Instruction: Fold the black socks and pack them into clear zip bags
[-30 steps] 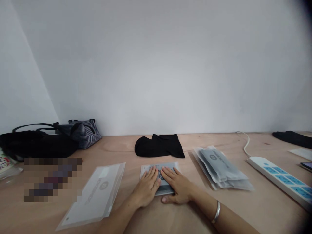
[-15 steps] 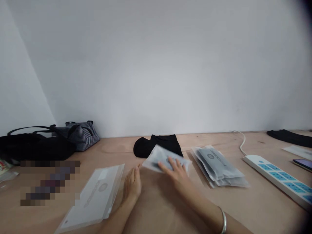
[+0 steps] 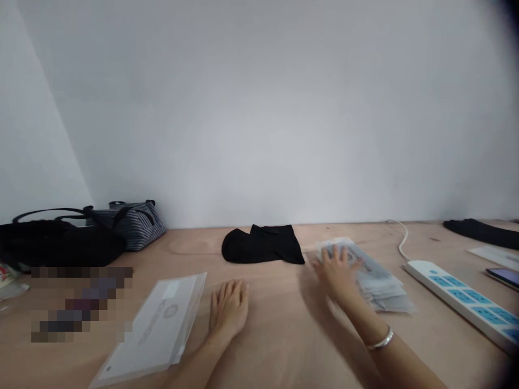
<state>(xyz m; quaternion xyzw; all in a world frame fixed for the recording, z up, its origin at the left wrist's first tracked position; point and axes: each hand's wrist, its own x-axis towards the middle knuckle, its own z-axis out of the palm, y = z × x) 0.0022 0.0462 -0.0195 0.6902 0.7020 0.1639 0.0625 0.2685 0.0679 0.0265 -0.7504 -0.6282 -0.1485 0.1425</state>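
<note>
My right hand lies with spread fingers on top of a pile of frosted zip bags that have dark contents and printed lettering. My left hand rests palm down on the wooden table, holding nothing. Just left of it lies a flat stack of white frosted zip bags with a round logo. A folded black cloth piece lies near the wall, beyond and between my hands.
A white power strip with blue sockets and a phone are at the right, near another black cloth. At the left are a black bag, a striped bag and a pixelated patch.
My right hand has carried a filled bag from the middle rightward onto the pile. The black cloth is now fully uncovered. My left hand has turned palm down and shifted slightly right.
</note>
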